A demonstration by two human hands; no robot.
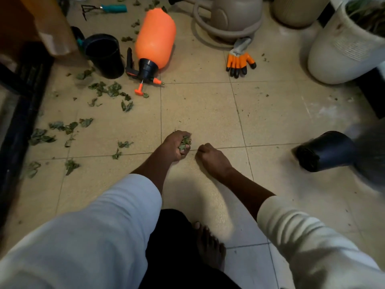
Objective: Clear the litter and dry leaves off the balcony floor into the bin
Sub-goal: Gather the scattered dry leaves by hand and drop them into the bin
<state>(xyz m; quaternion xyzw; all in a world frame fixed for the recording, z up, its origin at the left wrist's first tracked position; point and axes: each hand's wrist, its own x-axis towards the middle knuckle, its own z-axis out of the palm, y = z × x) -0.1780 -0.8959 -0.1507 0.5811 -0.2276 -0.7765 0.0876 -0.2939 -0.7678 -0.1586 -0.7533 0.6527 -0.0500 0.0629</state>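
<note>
Dry leaves [184, 141]: a crumpled green clump, gripped in the curled fingers of the left hand [177, 146], low over the tiled floor [200, 109].
Right hand [210, 156]: fingers curled under, knuckles at the floor just beside the left; whether it pinches anything cannot be told.
Loose leaves [108, 89]: scattered across the left tiles, thickest near the orange sprayer [155, 41] and black pot [104, 55].
Bin: possibly the black bag-lined container [325, 151], tipped at right, well apart from the hands.
Risk: brittle fragments likely spill from the fist in transit if the grip loosens.
Room: the central tiles lie open; sprayer, orange glove [240, 62], white planter [345, 44] and dark left edging [18, 113] hem the margins.
</note>
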